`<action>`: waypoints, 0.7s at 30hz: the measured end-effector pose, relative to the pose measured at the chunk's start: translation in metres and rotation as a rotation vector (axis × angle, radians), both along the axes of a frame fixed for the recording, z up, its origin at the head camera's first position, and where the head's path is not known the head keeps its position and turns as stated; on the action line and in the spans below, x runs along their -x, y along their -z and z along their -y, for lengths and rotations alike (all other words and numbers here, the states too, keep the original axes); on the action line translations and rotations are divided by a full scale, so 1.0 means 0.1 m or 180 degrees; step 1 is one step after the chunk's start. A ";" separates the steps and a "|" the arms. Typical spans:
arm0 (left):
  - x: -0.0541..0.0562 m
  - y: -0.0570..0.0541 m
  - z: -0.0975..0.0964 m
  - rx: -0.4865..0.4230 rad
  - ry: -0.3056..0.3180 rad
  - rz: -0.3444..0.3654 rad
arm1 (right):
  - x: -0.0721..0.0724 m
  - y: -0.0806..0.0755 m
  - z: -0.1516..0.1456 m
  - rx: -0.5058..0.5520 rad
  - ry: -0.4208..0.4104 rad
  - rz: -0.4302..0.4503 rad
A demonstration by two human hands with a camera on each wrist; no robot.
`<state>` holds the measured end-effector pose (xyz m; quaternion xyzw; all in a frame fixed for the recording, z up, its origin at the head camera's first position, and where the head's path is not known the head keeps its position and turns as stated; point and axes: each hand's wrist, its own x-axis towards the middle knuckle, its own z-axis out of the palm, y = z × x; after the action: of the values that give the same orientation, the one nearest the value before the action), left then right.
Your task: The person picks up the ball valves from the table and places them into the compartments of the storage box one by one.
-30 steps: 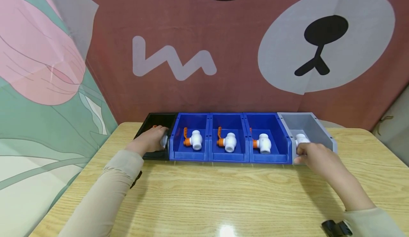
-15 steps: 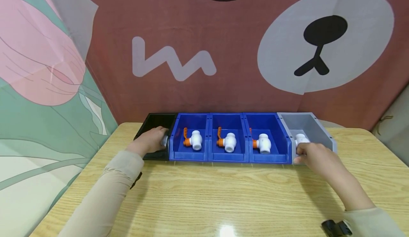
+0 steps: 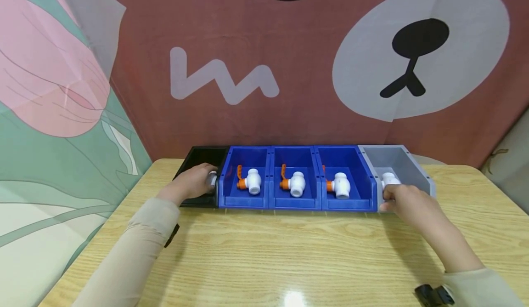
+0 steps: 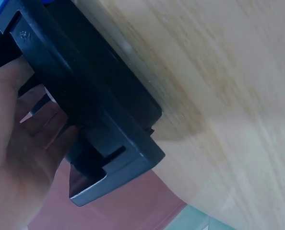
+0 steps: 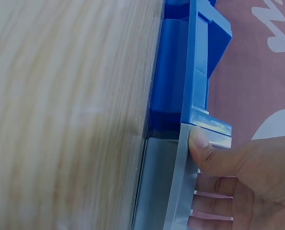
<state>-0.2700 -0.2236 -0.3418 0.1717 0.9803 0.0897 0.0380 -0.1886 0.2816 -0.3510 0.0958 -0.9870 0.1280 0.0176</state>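
Note:
At the left end of the row, my left hand (image 3: pixel 194 180) reaches into the black bin (image 4: pixel 104 105). Its curled fingers (image 4: pixel 44 120) hold a white ball valve (image 3: pixel 212 179), mostly hidden by the hand and the bin wall. At the other end, my right hand (image 3: pixel 415 203) reaches over the front of the grey bin (image 3: pixel 430 192). The right thumb (image 5: pixel 200 139) lies at the front rim, and the other fingers go down inside. Another white valve (image 3: pixel 389 178) shows just beyond that hand; I cannot tell whether the fingers grip it.
Three blue bins (image 3: pixel 295 203) stand joined between the black and grey ones. Each contains a white ball valve (image 3: pixel 254 181) with an orange handle or end. The bins rest on a wood-grain table (image 3: pixel 264 252) before a printed cloth (image 3: pixel 306 77).
My left hand and sleeve have shifted slightly left, and the orange bit seen beside the left fingers earlier is out of sight. The right hand has stayed in place.

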 end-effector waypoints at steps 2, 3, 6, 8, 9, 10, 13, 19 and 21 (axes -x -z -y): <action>-0.01 0.00 0.00 -0.0106 -0.0022 -0.0007 | -0.01 -0.01 0.01 -0.0023 0.0017 0.0027; -0.01 0.00 0.00 -0.0170 -0.0050 -0.0011 | -0.01 -0.02 0.01 -0.0033 0.0028 0.0052; -0.04 -0.01 0.00 -0.0306 -0.0097 -0.0126 | -0.02 -0.04 0.02 -0.0070 0.0050 0.0102; -0.06 -0.03 -0.01 -0.0381 -0.0146 -0.0250 | -0.02 -0.05 0.02 -0.0091 0.0055 0.0139; -0.08 -0.03 -0.02 -0.0419 -0.0169 -0.0314 | -0.02 -0.06 0.02 -0.0105 0.0052 0.0153; -0.09 -0.04 -0.02 -0.0448 -0.0171 -0.0388 | -0.03 -0.06 0.02 -0.0118 0.0045 0.0157; -0.15 -0.05 -0.04 -0.0534 -0.0210 -0.0542 | -0.04 -0.08 0.01 -0.0160 0.0024 0.0160; -0.29 -0.11 -0.08 -0.0682 -0.0330 -0.0662 | -0.05 -0.13 0.02 -0.0177 -0.0053 0.0236; -0.36 -0.14 -0.09 -0.0682 -0.0371 -0.0737 | -0.06 -0.17 0.03 -0.0185 -0.0061 0.0271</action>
<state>-0.2341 -0.2144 -0.3280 0.1268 0.9713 0.1754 -0.0991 -0.1829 0.2785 -0.3345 0.1002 -0.9892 0.1034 -0.0285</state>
